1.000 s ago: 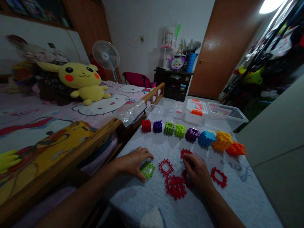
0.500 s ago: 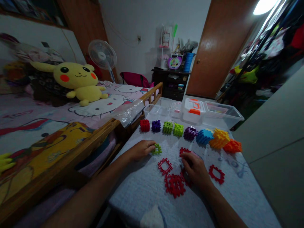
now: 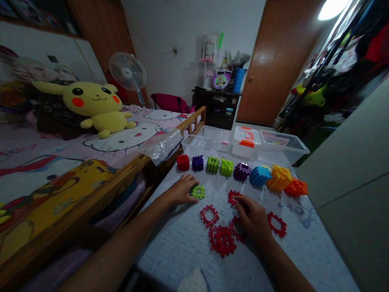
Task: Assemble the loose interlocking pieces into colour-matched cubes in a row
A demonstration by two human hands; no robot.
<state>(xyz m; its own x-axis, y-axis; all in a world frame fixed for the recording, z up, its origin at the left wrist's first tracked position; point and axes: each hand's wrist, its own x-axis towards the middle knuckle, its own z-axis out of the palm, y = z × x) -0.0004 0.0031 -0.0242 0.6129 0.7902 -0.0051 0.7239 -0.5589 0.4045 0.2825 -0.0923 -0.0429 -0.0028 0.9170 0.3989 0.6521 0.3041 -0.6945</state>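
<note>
On the cloth-covered table, a green interlocking square piece (image 3: 198, 192) lies flat beside my left hand (image 3: 182, 190). The thumb and fingers of that hand are parted at the piece's left side. My right hand (image 3: 254, 217) is closed, its fingertips at the right edge of a red interlocking square piece (image 3: 232, 197); the thumb is partly hidden. A red square frame (image 3: 209, 215) lies between the hands. Nearer me are overlapping red pieces (image 3: 222, 241), with another red frame (image 3: 236, 229) partly under my right hand. One more red frame (image 3: 276, 224) lies right of it.
Behind the hands stands a row of stacked pieces: red (image 3: 182, 162), purple, green, blue (image 3: 260, 176), yellow (image 3: 278, 177) and orange (image 3: 296, 187). Clear plastic boxes (image 3: 282, 146) line the table's far end. A wooden bed rail (image 3: 133, 166) runs along the left.
My left fingers have spread from the green piece, which now lies flat and shows more fully. My right hand has shifted slightly, uncovering more of the red frame beneath it.
</note>
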